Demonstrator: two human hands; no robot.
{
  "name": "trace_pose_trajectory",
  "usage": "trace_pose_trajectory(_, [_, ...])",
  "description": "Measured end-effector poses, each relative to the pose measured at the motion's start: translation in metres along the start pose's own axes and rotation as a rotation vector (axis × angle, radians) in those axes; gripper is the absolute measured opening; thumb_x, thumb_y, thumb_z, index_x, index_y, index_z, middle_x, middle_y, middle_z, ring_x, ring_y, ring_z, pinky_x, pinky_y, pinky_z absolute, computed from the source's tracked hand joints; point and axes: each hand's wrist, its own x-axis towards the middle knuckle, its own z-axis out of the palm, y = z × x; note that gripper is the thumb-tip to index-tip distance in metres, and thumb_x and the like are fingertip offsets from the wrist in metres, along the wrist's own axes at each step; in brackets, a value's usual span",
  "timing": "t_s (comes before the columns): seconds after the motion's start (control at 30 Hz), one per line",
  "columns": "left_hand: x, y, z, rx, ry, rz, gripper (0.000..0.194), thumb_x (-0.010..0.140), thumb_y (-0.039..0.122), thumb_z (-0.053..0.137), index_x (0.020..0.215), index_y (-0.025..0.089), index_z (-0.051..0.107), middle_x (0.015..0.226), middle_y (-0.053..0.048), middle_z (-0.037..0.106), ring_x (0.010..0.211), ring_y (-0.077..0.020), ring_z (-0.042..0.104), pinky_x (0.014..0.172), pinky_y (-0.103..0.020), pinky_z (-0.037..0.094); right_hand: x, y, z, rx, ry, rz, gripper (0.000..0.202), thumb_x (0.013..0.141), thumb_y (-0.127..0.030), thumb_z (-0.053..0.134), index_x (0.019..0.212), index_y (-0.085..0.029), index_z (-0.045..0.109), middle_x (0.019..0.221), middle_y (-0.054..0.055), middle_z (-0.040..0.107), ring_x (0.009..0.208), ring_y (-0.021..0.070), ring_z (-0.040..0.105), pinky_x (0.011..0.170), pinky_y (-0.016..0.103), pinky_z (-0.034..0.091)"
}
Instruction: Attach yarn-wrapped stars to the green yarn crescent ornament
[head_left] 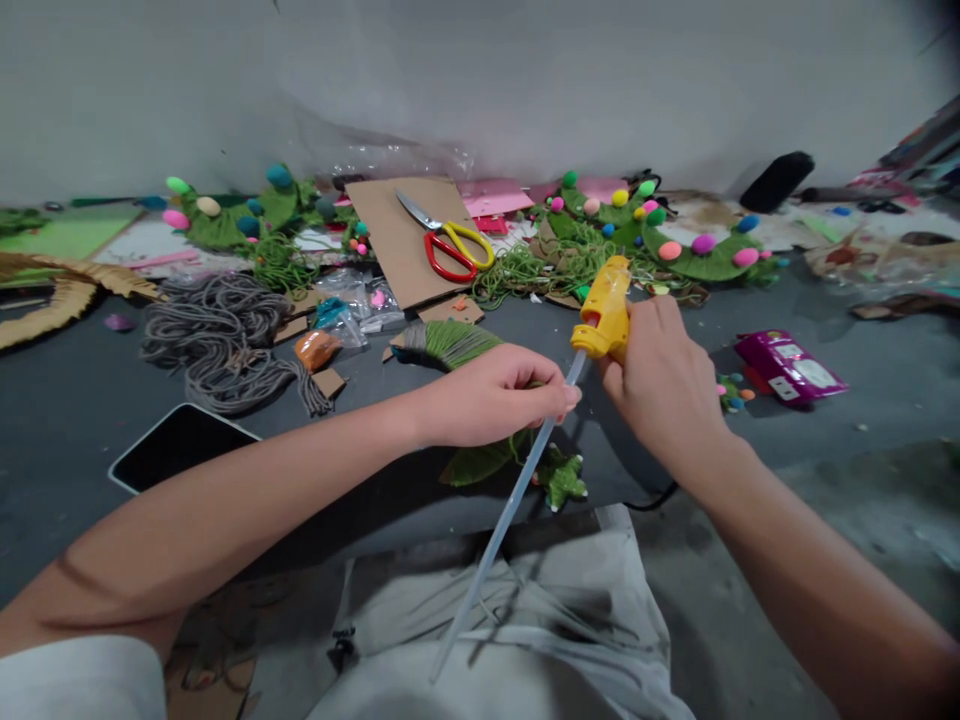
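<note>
Glue stick [510, 505] at rear of yellow glue gun [606, 305]: alignment notes

Clock centred on the left fingertips, head view. Left hand [510, 395]: pinching the stick between thumb and fingers, close to the gun. Right hand [664, 385], 3 o'clock: wrapped around the gun, which sits at 1 o'clock. Stick slants from the gun's rear down to a free end at 7 o'clock. Cannot tell how far in it is seated.

Judged good practice: keep stick and bore in one line; pinch near the entry so the long tail does not flex; push steadily, without twisting. Right grip should brace the gun against that push. Treat the nozzle as hot and keep it off the yarn-wrapped piece [457, 345] at 10 o'clock. Mind the green star [562, 480] at 6 o'clock, below the working hand.
</note>
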Motion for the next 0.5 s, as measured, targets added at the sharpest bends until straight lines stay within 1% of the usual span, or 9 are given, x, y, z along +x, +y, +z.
trace_pose_trajectory(0.07, [0.000, -0.001, 0.001, 0.004, -0.020, -0.007, 0.038, 0.095, 0.045, 0.070, 0.076, 0.013, 0.064, 0.064, 0.005, 0.047, 0.059, -0.0074, 0.038, 0.055, -0.024, 0.029, -0.001, 0.001, 0.003, -0.003, 0.022, -0.019, 0.027, 0.093, -0.020, 0.056, 0.118, -0.012, 0.053, 0.129, 0.021, 0.057, 0.092, 0.0263, 0.061, 0.059, 0.031, 0.025])
trace_pose_trajectory(0.17, [-0.001, -0.001, 0.002, 0.017, -0.073, -0.005, 0.036, 0.094, 0.044, 0.072, 0.079, 0.012, 0.068, 0.067, 0.004, 0.050, 0.063, -0.0085, 0.039, 0.059, -0.024, 0.031, 0.000, 0.005, 0.010, 0.052, 0.086, -0.089, 0.023, 0.089, -0.019, 0.055, 0.112, -0.015, 0.053, 0.126, 0.020, 0.060, 0.084, 0.0244, 0.060, 0.059, 0.031, 0.025])
trace_pose_trajectory(0.23, [-0.002, 0.000, 0.002, 0.014, -0.092, 0.014, 0.035, 0.093, 0.044, 0.073, 0.079, 0.012, 0.069, 0.067, 0.004, 0.048, 0.064, -0.0087, 0.038, 0.059, -0.024, 0.030, 0.005, 0.010, 0.015, 0.151, 0.128, -0.128, 0.016, 0.089, -0.022, 0.057, 0.104, -0.018, 0.054, 0.118, 0.018, 0.062, 0.081, 0.0227, 0.058, 0.060, 0.031, 0.027])
trace_pose_trajectory(0.27, [-0.002, 0.001, 0.002, 0.006, -0.089, 0.029, 0.035, 0.094, 0.044, 0.074, 0.080, 0.012, 0.069, 0.067, 0.005, 0.047, 0.063, -0.0086, 0.037, 0.059, -0.024, 0.030, 0.009, 0.014, 0.017, 0.246, 0.126, -0.128, 0.013, 0.089, -0.026, 0.059, 0.099, -0.019, 0.054, 0.110, 0.015, 0.063, 0.079, 0.0218, 0.056, 0.061, 0.032, 0.030])
trace_pose_trajectory(0.3, [-0.002, 0.002, 0.002, -0.002, -0.080, 0.043, 0.035, 0.094, 0.044, 0.073, 0.082, 0.012, 0.071, 0.066, 0.005, 0.046, 0.063, -0.0085, 0.037, 0.058, -0.024, 0.029, 0.014, 0.018, 0.019, 0.363, 0.106, -0.117, 0.016, 0.090, -0.033, 0.063, 0.093, -0.020, 0.053, 0.100, 0.012, 0.063, 0.077, 0.0206, 0.054, 0.063, 0.032, 0.032])
trace_pose_trajectory(0.37, [-0.003, 0.004, 0.000, -0.003, -0.039, 0.062, 0.033, 0.096, 0.044, 0.071, 0.086, 0.012, 0.073, 0.066, 0.005, 0.046, 0.061, -0.0083, 0.037, 0.056, -0.024, 0.028, 0.022, 0.031, 0.021, 0.572, 0.046, -0.089, 0.036, 0.091, -0.053, 0.067, 0.081, -0.022, 0.051, 0.081, 0.005, 0.057, 0.071, 0.0179, 0.048, 0.064, 0.032, 0.035])
trace_pose_trajectory(0.4, [-0.003, 0.005, -0.001, 0.006, -0.010, 0.066, 0.033, 0.096, 0.044, 0.070, 0.088, 0.012, 0.074, 0.066, 0.005, 0.047, 0.061, -0.0083, 0.037, 0.056, -0.024, 0.027, 0.026, 0.038, 0.022, 0.667, -0.004, -0.058, 0.044, 0.090, -0.062, 0.067, 0.078, -0.022, 0.052, 0.074, 0.003, 0.054, 0.068, 0.0168, 0.047, 0.063, 0.031, 0.036])
trace_pose_trajectory(0.43, [-0.003, 0.005, -0.002, 0.021, 0.021, 0.064, 0.033, 0.097, 0.044, 0.070, 0.089, 0.012, 0.074, 0.065, 0.005, 0.047, 0.060, -0.0085, 0.037, 0.055, -0.024, 0.027, 0.028, 0.046, 0.022, 0.758, -0.066, -0.011, 0.049, 0.088, -0.069, 0.067, 0.078, -0.022, 0.055, 0.071, 0.002, 0.053, 0.066, 0.0160, 0.046, 0.062, 0.030, 0.037])
trace_pose_trajectory(0.5, [-0.002, 0.004, -0.006, 0.069, 0.091, 0.061, 0.032, 0.097, 0.043, 0.069, 0.088, 0.012, 0.072, 0.065, 0.005, 0.045, 0.060, -0.0088, 0.036, 0.054, -0.024, 0.026, 0.027, 0.062, 0.022, 0.920, -0.204, 0.094, 0.056, 0.086, -0.076, 0.067, 0.086, -0.021, 0.065, 0.074, 0.003, 0.059, 0.066, 0.0155, 0.052, 0.060, 0.029, 0.041])
